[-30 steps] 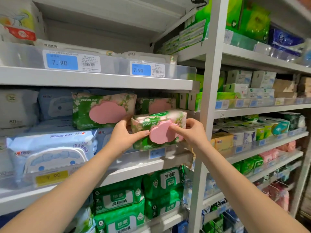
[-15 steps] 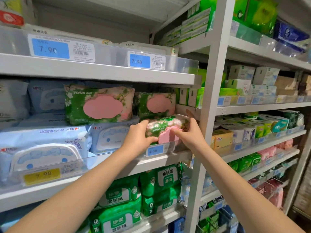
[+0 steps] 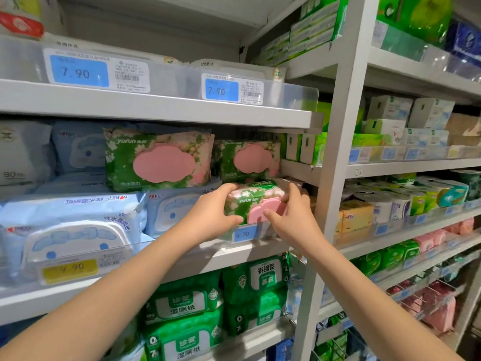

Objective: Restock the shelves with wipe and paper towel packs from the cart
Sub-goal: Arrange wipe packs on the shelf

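left hand (image 3: pixel 211 213), right hand (image 3: pixel 295 220), fingers (image 3: pixel 271 215) curled

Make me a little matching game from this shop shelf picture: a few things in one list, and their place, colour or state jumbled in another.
Things:
1. floral wipe pack
2. yellow price tag
3. cloud-lid wipe pack
4. green packs

Descriptions:
a. reads 9.90
b. gripped by the left hand and right hand
c. one shelf lower than the others
d. pale blue wrapper, white lid

Pairs: 1-b, 2-a, 3-d, 4-c.
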